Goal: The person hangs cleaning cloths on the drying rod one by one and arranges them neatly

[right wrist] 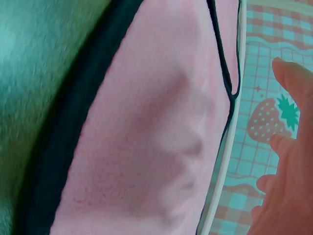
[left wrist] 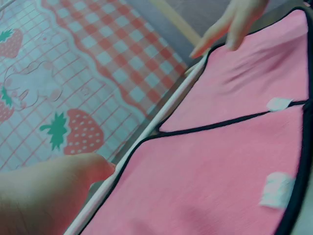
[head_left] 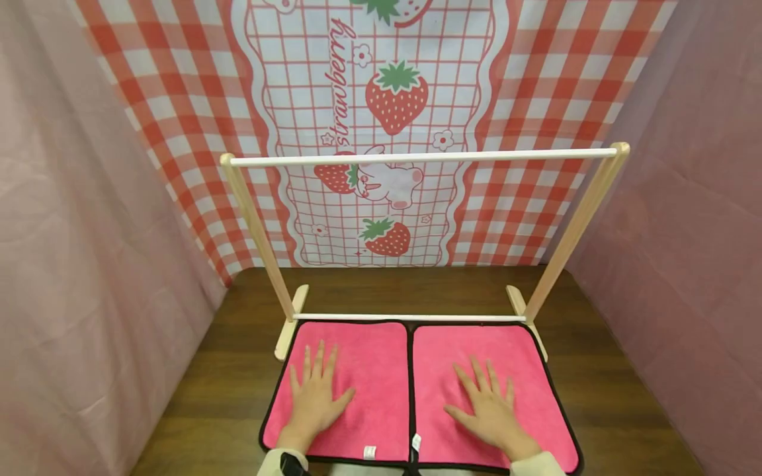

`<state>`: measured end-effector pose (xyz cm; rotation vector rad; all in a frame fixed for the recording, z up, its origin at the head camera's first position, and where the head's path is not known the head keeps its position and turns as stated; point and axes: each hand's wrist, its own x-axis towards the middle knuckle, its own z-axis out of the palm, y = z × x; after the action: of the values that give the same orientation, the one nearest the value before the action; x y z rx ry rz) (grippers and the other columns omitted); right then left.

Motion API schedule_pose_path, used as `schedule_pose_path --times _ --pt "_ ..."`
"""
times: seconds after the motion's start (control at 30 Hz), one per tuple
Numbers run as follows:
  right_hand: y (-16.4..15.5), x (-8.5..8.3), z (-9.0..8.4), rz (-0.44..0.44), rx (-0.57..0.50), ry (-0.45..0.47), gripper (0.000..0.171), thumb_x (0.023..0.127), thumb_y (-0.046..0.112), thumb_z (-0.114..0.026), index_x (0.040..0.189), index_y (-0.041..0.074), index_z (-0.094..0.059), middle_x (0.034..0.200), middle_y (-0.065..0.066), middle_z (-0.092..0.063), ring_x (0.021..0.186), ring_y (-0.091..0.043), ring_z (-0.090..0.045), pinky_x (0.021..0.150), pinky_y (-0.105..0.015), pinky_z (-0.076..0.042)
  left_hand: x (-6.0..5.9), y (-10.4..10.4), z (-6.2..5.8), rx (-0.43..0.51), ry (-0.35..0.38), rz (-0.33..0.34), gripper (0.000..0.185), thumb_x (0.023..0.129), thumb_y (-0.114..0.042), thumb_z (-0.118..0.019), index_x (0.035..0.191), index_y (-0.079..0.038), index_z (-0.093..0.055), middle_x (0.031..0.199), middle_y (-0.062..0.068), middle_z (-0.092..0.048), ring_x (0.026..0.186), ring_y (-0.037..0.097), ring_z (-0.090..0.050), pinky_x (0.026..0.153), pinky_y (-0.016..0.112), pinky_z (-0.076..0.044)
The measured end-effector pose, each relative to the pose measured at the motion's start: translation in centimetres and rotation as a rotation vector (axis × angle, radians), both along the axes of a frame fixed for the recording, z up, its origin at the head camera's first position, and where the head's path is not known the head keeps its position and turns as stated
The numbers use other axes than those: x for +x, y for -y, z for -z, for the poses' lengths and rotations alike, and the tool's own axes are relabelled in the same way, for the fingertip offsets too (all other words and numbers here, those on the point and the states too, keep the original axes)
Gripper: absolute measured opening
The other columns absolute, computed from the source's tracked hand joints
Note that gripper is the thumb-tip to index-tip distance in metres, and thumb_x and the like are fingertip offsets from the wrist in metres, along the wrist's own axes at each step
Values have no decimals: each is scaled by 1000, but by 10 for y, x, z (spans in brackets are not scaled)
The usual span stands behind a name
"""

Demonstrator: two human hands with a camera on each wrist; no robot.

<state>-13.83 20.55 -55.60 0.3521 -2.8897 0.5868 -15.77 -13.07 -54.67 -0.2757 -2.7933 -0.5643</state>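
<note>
Two pink cloths with black edging lie side by side on the brown wooden table. My left hand (head_left: 314, 396) rests flat, fingers spread, on the left cloth (head_left: 369, 370). My right hand (head_left: 485, 404) lies flat on the right cloth (head_left: 524, 367) the same way. In the left wrist view the left cloth (left wrist: 205, 181) fills the foreground, the right cloth (left wrist: 254, 83) lies beyond it, and the right hand's fingers (left wrist: 230, 24) show at the top. The right wrist view shows the right cloth (right wrist: 146, 127) close up and the fingers (right wrist: 288, 161) at the right edge.
A wooden drying rack (head_left: 256, 228) with a white top rail (head_left: 423, 157) and a white lower rail (head_left: 411, 318) stands just behind the cloths. A strawberry-print checked backdrop (head_left: 393, 99) hangs behind it. Pink curtains (head_left: 77, 251) close in both sides.
</note>
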Motion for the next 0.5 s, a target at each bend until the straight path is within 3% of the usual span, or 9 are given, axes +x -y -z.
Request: schedule_pose_path --times 0.5 --pt "-16 -9 11 23 -17 27 83 83 55 -72 148 12 -46 156 -25 -30 141 -53 -19 105 -79 -6 -37 43 -27 193 -76 -50 94 83 -33 -74 154 1 -23 157 26 -25 144 50 -12 109 74 -12"
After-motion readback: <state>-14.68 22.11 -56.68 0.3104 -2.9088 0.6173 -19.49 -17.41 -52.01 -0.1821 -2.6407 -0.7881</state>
